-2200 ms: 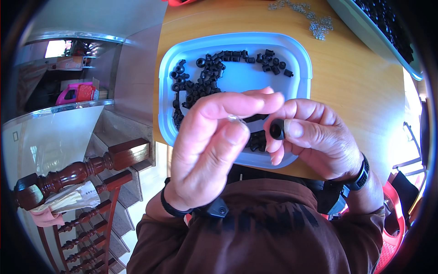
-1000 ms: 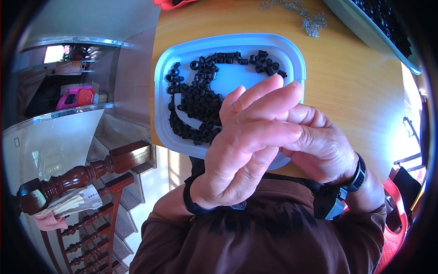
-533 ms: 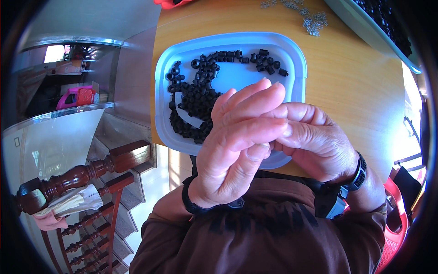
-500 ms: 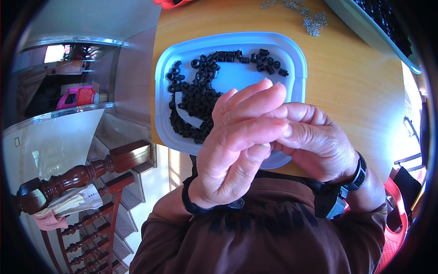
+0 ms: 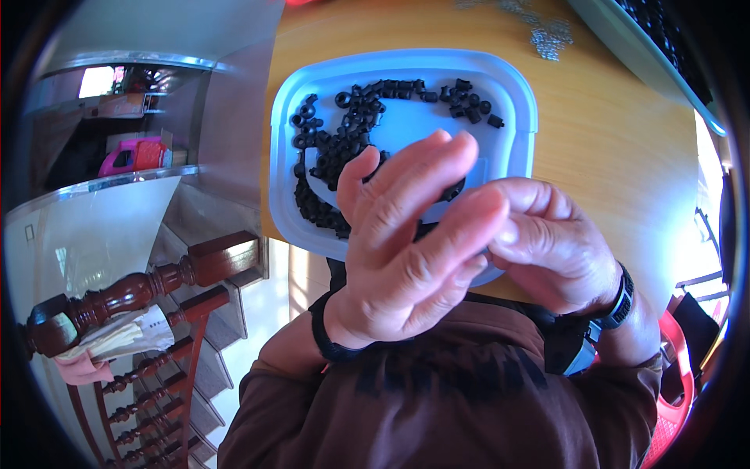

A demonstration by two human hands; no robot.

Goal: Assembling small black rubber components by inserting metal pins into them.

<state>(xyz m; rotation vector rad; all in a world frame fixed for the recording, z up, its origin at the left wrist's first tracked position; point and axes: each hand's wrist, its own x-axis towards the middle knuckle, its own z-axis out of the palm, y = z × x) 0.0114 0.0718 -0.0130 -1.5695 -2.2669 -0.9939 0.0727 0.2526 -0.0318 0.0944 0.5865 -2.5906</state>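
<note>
My left hand (image 5: 410, 234) is held over the near side of a white plastic tray (image 5: 527, 148), with its fingers stretched and spread. Its index fingertip meets the fingertips of my right hand (image 5: 555, 246), and its thumb lies a little lower. Thumb and forefinger of my right hand are pinched together; whatever is between them is hidden. Many small black barrel-shaped plastic parts (image 5: 355, 117) lie in the tray, heaped on its left side. A smaller group of black parts (image 5: 473, 105) lies toward its far right corner. My left hand covers part of the tray.
Small shiny metal springs (image 5: 551, 39) are scattered on the wooden table (image 5: 609, 148) beyond the tray. A large pale basin (image 5: 633, 66) with black pieces stands at the far right. A dark wooden stair railing (image 5: 148, 289) is on the left, a red plastic chair (image 5: 673, 391) at the right.
My left hand's fingers have spread wider, and its index finger and thumb have drawn apart. My right hand keeps its pinch. The view has shifted slightly.
</note>
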